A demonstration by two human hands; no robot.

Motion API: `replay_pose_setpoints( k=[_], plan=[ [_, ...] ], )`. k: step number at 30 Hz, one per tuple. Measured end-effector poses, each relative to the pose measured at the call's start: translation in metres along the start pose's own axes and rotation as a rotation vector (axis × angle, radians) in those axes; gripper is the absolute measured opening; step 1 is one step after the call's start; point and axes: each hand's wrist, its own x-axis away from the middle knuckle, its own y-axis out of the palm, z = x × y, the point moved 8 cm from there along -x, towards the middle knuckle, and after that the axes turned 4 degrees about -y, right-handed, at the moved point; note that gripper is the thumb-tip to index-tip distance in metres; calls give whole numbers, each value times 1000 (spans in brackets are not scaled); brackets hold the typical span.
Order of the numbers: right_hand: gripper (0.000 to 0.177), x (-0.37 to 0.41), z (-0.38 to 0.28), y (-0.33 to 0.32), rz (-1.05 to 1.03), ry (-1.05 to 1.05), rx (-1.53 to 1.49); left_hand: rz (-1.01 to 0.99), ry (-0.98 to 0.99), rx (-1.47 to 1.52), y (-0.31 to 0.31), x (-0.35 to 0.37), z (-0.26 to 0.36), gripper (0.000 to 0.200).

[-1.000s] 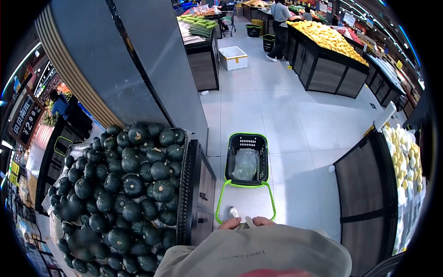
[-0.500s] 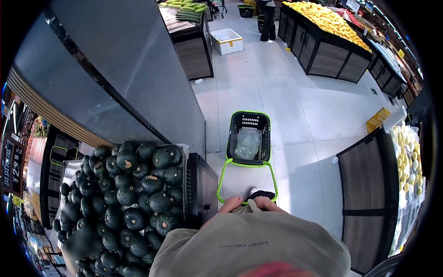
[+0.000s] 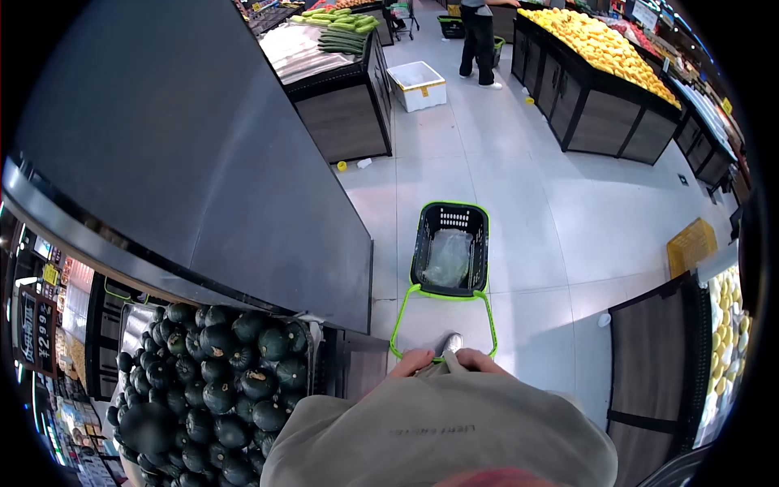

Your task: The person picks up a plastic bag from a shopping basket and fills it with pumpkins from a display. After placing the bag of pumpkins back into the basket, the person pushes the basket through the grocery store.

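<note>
A black shopping basket (image 3: 415,252) with a lime-green rim is in front of me at mid-frame, its green handle (image 3: 397,321) swung back toward my body. Inside the basket lies a clear plastic bag (image 3: 449,258); what it holds, if anything, is hard to make out. My left hand (image 3: 413,362) closes on the near bar of the handle. Close beside it, my right hand (image 3: 480,361) is closed on the same bar. My shirt's hem partly covers both hands, so most fingers are hidden. One shoe (image 3: 453,342) shows between them.
Dark green pumpkins (image 3: 217,398) fill a stand at my left, beyond which rises a tall grey panel (image 3: 243,187). On the right is a wooden-sided produce stand (image 3: 653,349). Ahead are a white foam box (image 3: 424,99), a yellow-fruit display (image 3: 604,45) and a standing person (image 3: 479,40).
The view has moved forward; the pumpkin stand sits lower and the displays ahead appear nearer. The basket travels along with my hands. The person ahead is now more fully in view.
</note>
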Motion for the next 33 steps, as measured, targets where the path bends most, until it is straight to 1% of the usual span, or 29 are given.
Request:
replay_pose_setpoints(
  k=[1,2,3,4,5,6,7,8,12,13,14,15,16,17,18,19,21,22,23,25,26,29,30,32,33],
  plan=[
    [38,-3,9,-10,2,39,37,5,-2,-42,-5,-12,5,44],
    [36,-14,22,-16,17,-10,110,-3,-5,-81,-6,-26,8,44],
    [36,-4,17,-31,28,42,88,-8,0,-91,-9,-35,13,44],
    [37,-26,31,-31,5,-16,203,35,-4,-59,-17,-41,17,45],
    [35,-26,35,-41,48,41,157,40,-6,-91,-30,-38,26,45],
    [36,-30,38,-47,78,44,169,45,7,-86,-33,-45,28,45],
    [36,-27,35,-52,64,23,163,35,-7,-84,-34,-48,28,45],
    [36,-9,22,-62,74,25,133,20,-21,-77,-34,-51,28,45],
    [40,-20,38,-57,55,29,63,-33,-75,-56,-45,-42,38,47],
    [39,-22,37,-54,38,-9,74,-34,-71,-60,-53,-39,44,47],
    [38,-22,39,-51,22,-46,85,-81,-84,-77,-56,-36,48,47],
    [38,-22,44,-50,26,-40,80,-130,-97,-95,-54,-36,51,48],
    [39,-18,43,-54,58,-40,37,-121,-127,-110,-54,-42,50,48],
    [39,-16,41,-55,87,-41,-8,-129,-124,-116,-53,-46,50,48],
    [39,-16,44,-56,104,16,19,-143,-113,-131,-51,-49,48,48],
    [39,-14,43,-59,102,18,11,-153,-101,-146,-51,-52,48,48],
    [37,-4,34,-68,102,9,-15,-135,-93,-148,-53,-54,48,48],
    [35,2,29,-75,98,53,2,-127,-88,-152,-56,-56,48,47],
    [35,1,28,-76,99,49,6,-110,-81,-154,-63,-60,50,47],
    [36,0,29,-89,168,71,33,-88,-45,-141,-67,-69,50,46],
    [35,2,31,-95,214,108,18,-100,-25,-135,-67,-75,49,46],
    [35,-16,43,-100,201,126,26,-150,20,-152,-69,-91,51,46],
    [36,-25,49,-101,208,125,29,-195,29,-153,-68,-98,50,46],
    [36,-52,66,-99,170,87,49,-229,78,-131,-60,-121,43,47],
    [37,-52,65,-107,148,85,40,-274,114,-133,-62,-127,46,48]
  ],
)
